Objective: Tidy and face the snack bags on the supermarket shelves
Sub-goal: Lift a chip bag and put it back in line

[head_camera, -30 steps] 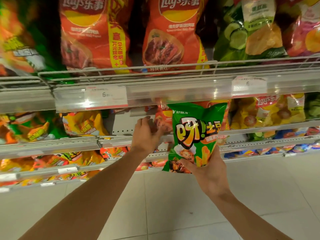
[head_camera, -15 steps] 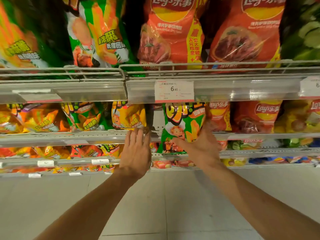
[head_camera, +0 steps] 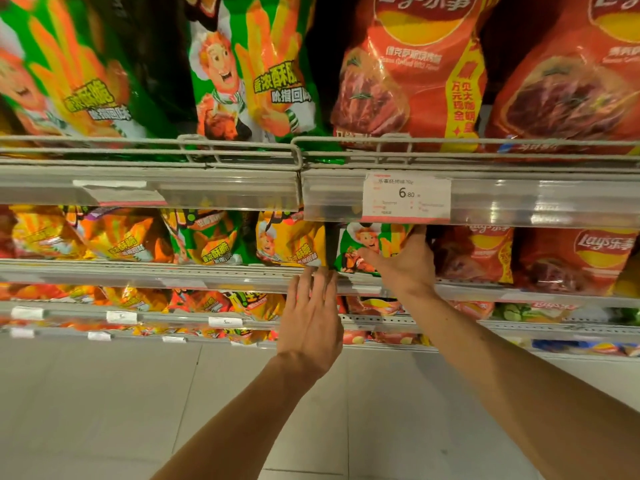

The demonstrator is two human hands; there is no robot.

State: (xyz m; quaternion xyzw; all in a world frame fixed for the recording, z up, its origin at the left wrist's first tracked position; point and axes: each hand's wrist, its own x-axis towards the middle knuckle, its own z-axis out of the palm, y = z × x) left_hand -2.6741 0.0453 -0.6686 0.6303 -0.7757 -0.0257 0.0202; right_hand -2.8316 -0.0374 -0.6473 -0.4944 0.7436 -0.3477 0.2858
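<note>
Green snack bag (head_camera: 372, 245) is stood on the second shelf (head_camera: 207, 273), between a yellow bag (head_camera: 291, 242) and a red Lay's bag (head_camera: 474, 252), under the 6.80 price tag (head_camera: 406, 196). It is gripped by the right hand (head_camera: 403, 268), thumb on front, fingers behind. Left hand (head_camera: 311, 320) is held flat, fingers straight, fingertips at the shelf edge.

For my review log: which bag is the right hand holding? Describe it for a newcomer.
Find the white 6.80 price tag on the upper shelf rail. Directly beneath it, the right hand grips a small green snack bag with a cartoon chef; a yellow bag sits left, red Lay's bags right.
</note>
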